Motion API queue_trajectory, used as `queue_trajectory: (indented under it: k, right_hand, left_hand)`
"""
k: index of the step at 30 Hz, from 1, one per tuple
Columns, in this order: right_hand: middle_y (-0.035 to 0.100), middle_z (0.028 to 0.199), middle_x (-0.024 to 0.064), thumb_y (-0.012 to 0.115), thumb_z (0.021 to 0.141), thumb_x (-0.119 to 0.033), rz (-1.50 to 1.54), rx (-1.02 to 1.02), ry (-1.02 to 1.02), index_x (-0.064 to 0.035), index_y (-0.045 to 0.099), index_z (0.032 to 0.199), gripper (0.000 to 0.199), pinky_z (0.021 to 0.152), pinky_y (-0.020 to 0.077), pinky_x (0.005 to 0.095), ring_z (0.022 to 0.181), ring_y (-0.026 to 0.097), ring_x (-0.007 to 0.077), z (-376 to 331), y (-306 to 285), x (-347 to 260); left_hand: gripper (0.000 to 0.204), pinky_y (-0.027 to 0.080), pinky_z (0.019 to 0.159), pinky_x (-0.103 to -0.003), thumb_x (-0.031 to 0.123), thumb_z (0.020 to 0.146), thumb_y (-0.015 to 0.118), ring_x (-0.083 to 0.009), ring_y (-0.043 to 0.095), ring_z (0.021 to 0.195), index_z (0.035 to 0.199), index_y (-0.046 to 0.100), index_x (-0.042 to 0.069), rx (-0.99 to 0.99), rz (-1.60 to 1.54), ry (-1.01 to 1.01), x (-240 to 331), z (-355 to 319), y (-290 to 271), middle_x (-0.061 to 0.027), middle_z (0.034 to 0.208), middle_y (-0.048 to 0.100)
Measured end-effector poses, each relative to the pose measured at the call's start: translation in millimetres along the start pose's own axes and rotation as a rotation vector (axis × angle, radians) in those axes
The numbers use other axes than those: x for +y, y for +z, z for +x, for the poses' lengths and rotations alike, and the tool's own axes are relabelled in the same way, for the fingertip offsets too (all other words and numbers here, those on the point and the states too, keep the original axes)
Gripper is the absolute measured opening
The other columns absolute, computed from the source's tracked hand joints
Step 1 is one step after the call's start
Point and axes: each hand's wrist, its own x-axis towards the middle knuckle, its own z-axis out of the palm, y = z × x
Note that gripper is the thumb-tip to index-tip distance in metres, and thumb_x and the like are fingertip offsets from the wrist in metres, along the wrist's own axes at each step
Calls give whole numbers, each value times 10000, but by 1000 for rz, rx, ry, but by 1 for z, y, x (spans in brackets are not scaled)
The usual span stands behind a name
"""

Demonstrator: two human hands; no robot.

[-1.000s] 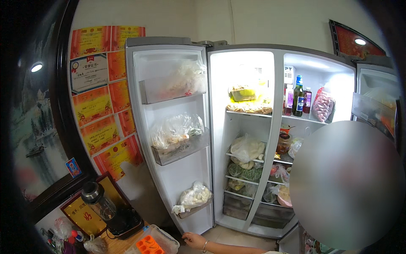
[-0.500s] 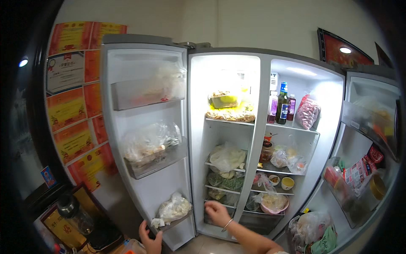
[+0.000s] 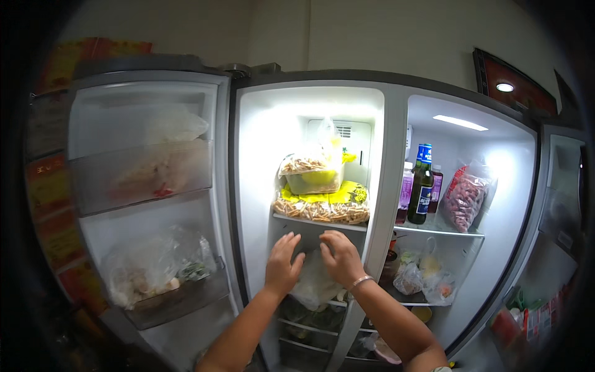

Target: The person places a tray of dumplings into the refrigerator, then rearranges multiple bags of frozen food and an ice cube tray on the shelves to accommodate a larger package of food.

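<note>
White plastic, a crumpled bag (image 3: 315, 284), sat at centre frame on the freezer shelf under the yellow snack packets (image 3: 322, 208). The left hand (image 3: 282, 268) and right hand (image 3: 339, 257) pressed against its top, fingers loosely spread; whether they gripped it I could not tell. A dark bottle (image 3: 423, 189) stood to the right.

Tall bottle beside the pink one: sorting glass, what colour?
Dark green bottle, blue cap, head view.
</note>
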Motion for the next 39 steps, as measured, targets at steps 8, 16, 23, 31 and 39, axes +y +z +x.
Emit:
queue_trajectory:
  k: [8,16,23,31,39]
  right_hand:
    - [590,1048,128,455,862,-235,-1200,-147,41,-37,587,1062,311,902,360,474,1017,522,285,91,25,74]
    - [630,987,109,468,861,-180,-1328,-424,359,-90,640,1015,248,752,436,441,950,568,276,118,27,86]
    - [669,869,88,535,800,-169,-1242,-397,289,-98,694,861,185,678,513,369,845,647,254,118,12,72]
    - [629,907,235,509,843,-328,-362,148,453,13,619,912,365,801,465,394,891,599,369,164,21,86]
    - [639,811,247,639,666,-425,-33,314,784,87,622,804,531,757,474,373,822,633,334,211,36,140]
  left_hand:
    - [380,287,1009,-420,138,771,594,-259,442,1185,1150,568,133,31,392,129,-79,97,79,-71,1194,545]
    - [85,338,873,-399,187,770,599,-216,522,992,832,613,131,112,335,153,-96,121,95,-11,908,615]
    - [35,357,826,-390,135,742,582,-216,544,884,758,604,114,299,205,170,-95,131,90,-17,809,596]
    - [278,392,924,-395,6,763,488,-278,521,1086,1028,572,-10,399,-335,-209,-90,125,91,-164,1097,583]
    - [436,359,948,-318,8,809,466,-207,490,1085,1241,434,-39,309,-1285,-544,-109,188,86,-127,1218,502]
